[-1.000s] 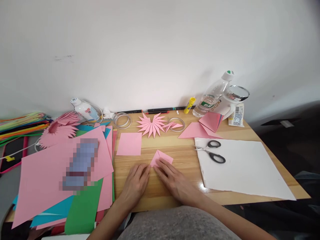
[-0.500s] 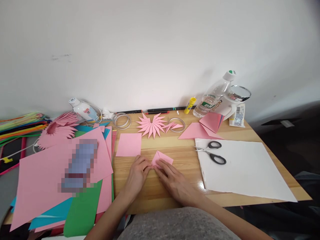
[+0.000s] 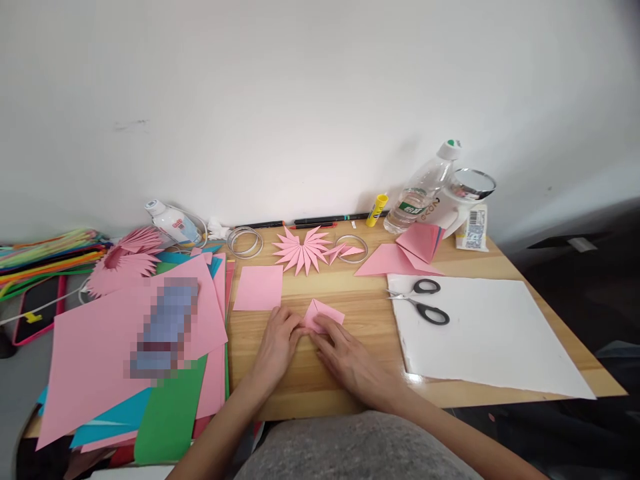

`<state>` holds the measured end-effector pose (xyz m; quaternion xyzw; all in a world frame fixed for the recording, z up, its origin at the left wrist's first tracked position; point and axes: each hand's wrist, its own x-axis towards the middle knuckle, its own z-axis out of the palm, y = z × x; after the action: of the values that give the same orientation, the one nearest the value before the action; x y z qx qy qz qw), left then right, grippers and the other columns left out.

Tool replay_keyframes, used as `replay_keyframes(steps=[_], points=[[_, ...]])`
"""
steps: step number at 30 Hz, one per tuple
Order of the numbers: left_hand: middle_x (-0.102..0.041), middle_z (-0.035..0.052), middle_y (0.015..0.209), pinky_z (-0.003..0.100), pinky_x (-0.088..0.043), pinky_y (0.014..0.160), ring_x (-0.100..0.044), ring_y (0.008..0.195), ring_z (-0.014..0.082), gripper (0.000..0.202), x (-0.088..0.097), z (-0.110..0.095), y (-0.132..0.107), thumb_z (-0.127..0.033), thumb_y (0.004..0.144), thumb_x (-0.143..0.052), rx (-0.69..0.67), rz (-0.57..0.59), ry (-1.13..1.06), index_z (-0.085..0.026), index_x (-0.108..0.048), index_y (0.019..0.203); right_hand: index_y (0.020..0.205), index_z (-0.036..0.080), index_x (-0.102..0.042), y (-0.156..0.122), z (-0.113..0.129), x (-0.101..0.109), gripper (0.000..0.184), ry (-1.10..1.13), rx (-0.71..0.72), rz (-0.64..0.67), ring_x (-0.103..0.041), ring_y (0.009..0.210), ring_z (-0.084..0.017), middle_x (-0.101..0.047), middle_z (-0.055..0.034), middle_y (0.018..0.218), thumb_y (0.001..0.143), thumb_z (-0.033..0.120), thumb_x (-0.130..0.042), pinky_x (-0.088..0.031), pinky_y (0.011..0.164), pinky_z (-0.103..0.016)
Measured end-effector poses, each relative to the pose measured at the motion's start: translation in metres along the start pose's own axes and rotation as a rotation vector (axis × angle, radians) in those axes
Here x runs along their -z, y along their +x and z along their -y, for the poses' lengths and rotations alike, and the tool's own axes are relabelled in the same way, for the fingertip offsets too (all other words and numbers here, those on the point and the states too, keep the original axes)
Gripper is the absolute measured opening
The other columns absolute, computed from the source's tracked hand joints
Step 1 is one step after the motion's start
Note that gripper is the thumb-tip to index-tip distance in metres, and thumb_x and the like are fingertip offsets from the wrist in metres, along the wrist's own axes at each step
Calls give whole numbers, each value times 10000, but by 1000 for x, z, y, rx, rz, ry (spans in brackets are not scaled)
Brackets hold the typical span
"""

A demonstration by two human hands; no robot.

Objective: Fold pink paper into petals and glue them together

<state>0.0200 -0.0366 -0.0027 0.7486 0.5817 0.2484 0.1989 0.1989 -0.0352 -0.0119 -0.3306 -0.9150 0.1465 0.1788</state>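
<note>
A small folded pink paper piece (image 3: 325,312) lies on the wooden desk (image 3: 350,293) in front of me. My left hand (image 3: 277,347) has its fingers curled, pinching the piece's near left corner. My right hand (image 3: 345,357) lies over its near edge with the fingertips pressing the paper down. A flat pink paper square (image 3: 259,288) sits just beyond my left hand. Further back lies a pink fan of folded paper points (image 3: 303,251).
A stack of pink, green and blue sheets (image 3: 125,353) fills the left. Scissors (image 3: 423,303) rest on a white sheet (image 3: 490,337) at the right. Rings, pens, a glue stick (image 3: 375,209) and a water bottle (image 3: 423,190) line the wall. A pink paper flower (image 3: 125,261) lies far left.
My left hand slid forward and right, its fingers curling onto the folded piece's corner. My right hand stayed on the paper.
</note>
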Motion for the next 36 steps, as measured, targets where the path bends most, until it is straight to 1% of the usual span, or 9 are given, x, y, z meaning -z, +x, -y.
replay_keyframes(steps=[4, 7, 9, 12, 18, 24, 29, 33, 36], points=[[-544, 30, 757, 328, -416, 695, -476, 769, 195, 103, -2, 3, 0, -138, 806, -542, 1, 17, 36, -179, -575, 717, 1178, 88, -490, 0, -3, -4, 311, -14, 12, -24, -462, 1151, -234, -486, -178, 1202, 879, 114, -411, -457, 938, -361], [-557, 27, 737, 316, -418, 683, -502, 758, 195, 117, 0, 0, 6, -90, 754, -569, 36, 57, 50, -180, -569, 679, 1031, 108, -555, 4, -5, -6, 211, 27, -20, -99, -511, 1059, -210, -531, -144, 1126, 887, 120, -401, -471, 908, -350], [-567, 23, 705, 296, -410, 650, -522, 720, 188, 139, 2, -4, 13, -54, 719, -566, 88, 124, 49, -175, -560, 651, 908, 134, -572, 10, -5, -8, 167, 61, -76, -145, -533, 968, -204, -568, -114, 1027, 889, 135, -407, -491, 857, -359], [-591, 17, 658, 270, -375, 584, -541, 638, 174, 154, 6, -9, 26, -32, 693, -527, 197, 301, 49, -169, -563, 634, 844, 141, -568, 21, -2, -10, 137, 45, -151, -172, -525, 846, -213, -579, -91, 880, 864, 114, -435, -504, 762, -375], [-591, -4, 593, 244, -354, 554, -547, 604, 160, 143, 12, -9, 39, -43, 640, -529, 214, 400, 26, -159, -555, 561, 818, 128, -569, 30, 3, -19, 129, 12, -232, -228, -487, 832, -222, -540, -98, 852, 783, 49, -472, -494, 725, -360], [-560, -17, 562, 229, -340, 554, -530, 600, 145, 136, 17, -12, 40, -41, 634, -528, 244, 445, 15, -152, -547, 559, 817, 125, -540, 20, -8, -7, 130, -13, -206, -199, -458, 923, -240, -513, -125, 965, 763, 28, -471, -483, 795, -382], [-559, -9, 604, 240, -336, 577, -526, 634, 152, 134, 16, -13, 37, -50, 665, -519, 244, 427, 38, -157, -533, 587, 795, 156, -501, 5, -20, 2, 150, -64, -206, -222, -457, 944, -239, -490, -119, 987, 787, 27, -423, -489, 790, -395], [-561, 4, 637, 248, -340, 584, -526, 641, 154, 160, 17, -16, 34, -40, 696, -492, 199, 423, 52, -158, -522, 592, 771, 172, -481, -6, -31, 6, 142, -17, -206, -232, -479, 926, -237, -499, -113, 974, 769, 36, -441, -502, 750, -394], [-570, 26, 742, 258, -369, 618, -527, 686, 159, 198, 19, -17, 31, -52, 782, -427, 90, 355, 167, -158, -539, 659, 845, 166, -496, -9, -40, 11, 140, 108, -210, -223, -507, 938, -229, -501, -111, 999, 768, 53, -469, -506, 760, -383]])
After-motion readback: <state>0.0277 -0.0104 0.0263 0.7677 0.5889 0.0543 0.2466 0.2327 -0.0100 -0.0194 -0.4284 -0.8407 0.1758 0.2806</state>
